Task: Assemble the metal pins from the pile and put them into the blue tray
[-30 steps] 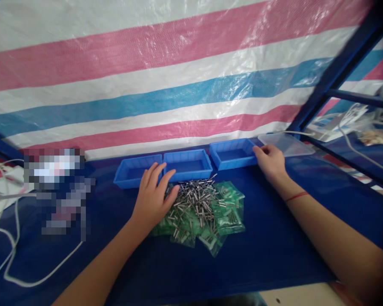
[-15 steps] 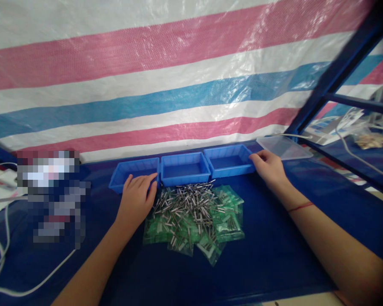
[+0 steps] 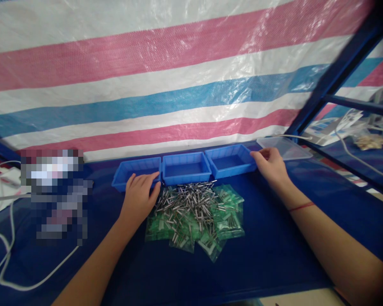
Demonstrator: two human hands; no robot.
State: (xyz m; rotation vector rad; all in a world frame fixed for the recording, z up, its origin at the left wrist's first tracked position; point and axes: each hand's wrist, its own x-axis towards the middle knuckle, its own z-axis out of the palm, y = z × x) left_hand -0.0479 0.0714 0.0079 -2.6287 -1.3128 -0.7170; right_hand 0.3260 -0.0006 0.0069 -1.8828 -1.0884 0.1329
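Observation:
Three blue plastic bins stand side by side: a left bin, a middle bin and a right bin. My left hand rests at the near rim of the left bin, fingers stretched over it and thumb apart. At the outer end of the right bin, my right hand pinches the rim corner between thumb and fingers. In front of the bins lies a heap of small metal pins. Under and around the pins are clear green-tinted bags, some with pins visible inside.
A clear plastic sheet or lid lies beyond my right hand. White cables curl over the blue tabletop at left, near a pixelated patch. A striped tarp hangs behind, with a blue metal frame at right.
The view has shifted slightly. My left hand has moved a little to the right along the left bin; my right hand stays at the right bin's corner.

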